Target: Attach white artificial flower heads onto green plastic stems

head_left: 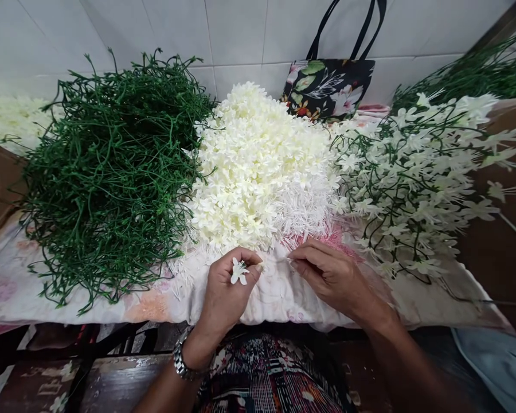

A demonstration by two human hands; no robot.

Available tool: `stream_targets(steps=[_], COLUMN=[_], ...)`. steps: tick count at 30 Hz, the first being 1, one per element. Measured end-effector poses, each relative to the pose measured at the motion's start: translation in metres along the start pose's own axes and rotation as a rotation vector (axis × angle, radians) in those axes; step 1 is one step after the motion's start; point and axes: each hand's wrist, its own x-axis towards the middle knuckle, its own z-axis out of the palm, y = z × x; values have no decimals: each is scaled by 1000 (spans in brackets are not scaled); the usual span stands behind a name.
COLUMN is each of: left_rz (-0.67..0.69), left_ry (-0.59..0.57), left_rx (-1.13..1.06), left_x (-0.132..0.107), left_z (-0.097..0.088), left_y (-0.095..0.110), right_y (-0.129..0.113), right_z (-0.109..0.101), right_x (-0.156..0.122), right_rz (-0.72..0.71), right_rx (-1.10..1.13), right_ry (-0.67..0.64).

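Observation:
My left hand (227, 289), with a metal watch on the wrist, is closed with a small white artificial flower (239, 271) pinched in its fingers. My right hand (329, 274) is pinched on a thin white piece I cannot make out, its fingertips close to the left hand's. Both hands rest at the near edge of a big heap of cream-white flower heads (262, 166), over a fringe of white plastic stamens (296, 215).
A large tangle of green plastic stems (112, 172) lies to the left. Green stems fitted with white flowers (421, 172) are piled on the right. All sit on a floral cloth (146, 304). A black floral tote bag (329, 86) leans against the tiled wall.

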Motion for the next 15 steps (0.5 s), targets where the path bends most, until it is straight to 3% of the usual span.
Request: stream_targets(steps=[5,15], left_rz=[-133,-201], left_ry=[3,-5], left_rx=[-243,-331], left_x=[-1,-3], left_z=[3,12], left_y=[-5,0], right_y=[-3,1], right_z=[-4,3], right_x=[0,-4], right_rz=[50,160], right_rx=[51,166], right_ry=[23,55])
